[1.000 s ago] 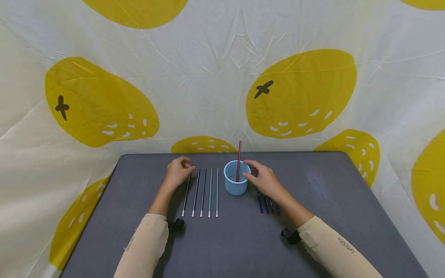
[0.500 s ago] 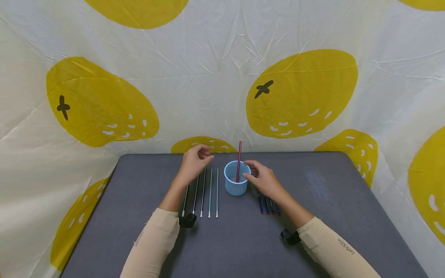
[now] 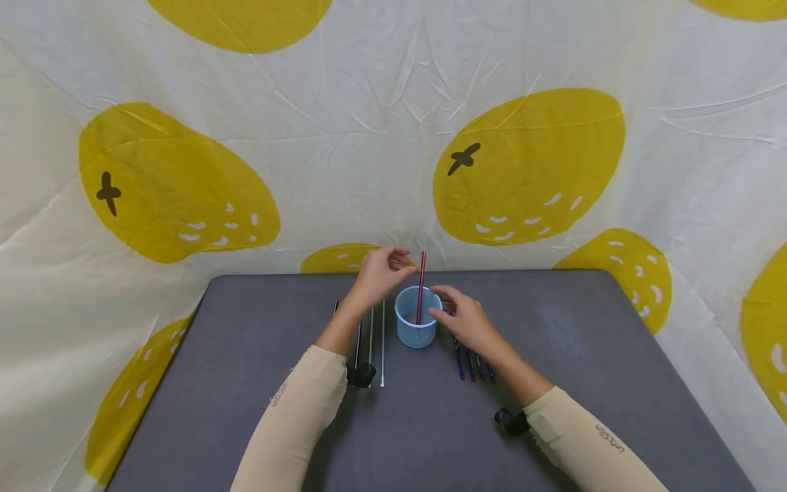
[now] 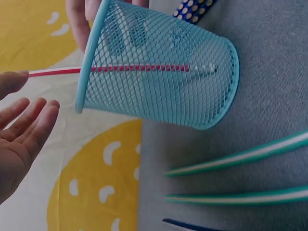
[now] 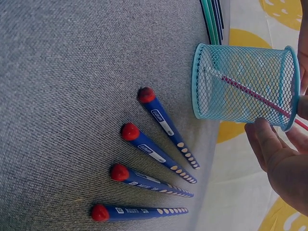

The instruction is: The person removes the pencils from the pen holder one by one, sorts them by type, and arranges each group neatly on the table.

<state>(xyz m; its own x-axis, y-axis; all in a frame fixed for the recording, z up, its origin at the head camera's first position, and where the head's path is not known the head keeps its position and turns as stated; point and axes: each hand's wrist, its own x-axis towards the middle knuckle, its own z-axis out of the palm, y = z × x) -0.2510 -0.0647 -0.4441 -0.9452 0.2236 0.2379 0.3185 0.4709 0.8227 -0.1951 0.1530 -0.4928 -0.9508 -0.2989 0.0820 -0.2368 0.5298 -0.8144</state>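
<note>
A light-blue mesh pencil cup (image 3: 416, 336) stands upright near the back of the table, with a red-and-white striped pencil (image 3: 422, 266) leaning inside it. The right hand (image 3: 470, 323) holds the cup's right side, thumb and fingers curved about its rim. Just left of the pencil's upper end is the left hand (image 3: 382, 276), its fingers extended and loosely spread. In the left wrist view, the left thumb (image 4: 13, 83) comes up to the pencil's outer end; whether they touch I cannot tell. Teal-striped pencils (image 4: 245, 156) and dark pencils (image 3: 359, 345) lie left of the cup, partly hidden by the left forearm.
Several blue pencils (image 5: 154, 154) with red ends lie side by side to the cup's right, partly under the right hand. A grey tabletop (image 3: 430, 437) extends to the front. Behind it hangs a white cloth (image 3: 356, 184) printed with yellow fruit.
The left hand has moved right from the dark pencils' upper ends, over the row, to beside the red-and-white pencil. The right hand and cup have stayed in place.
</note>
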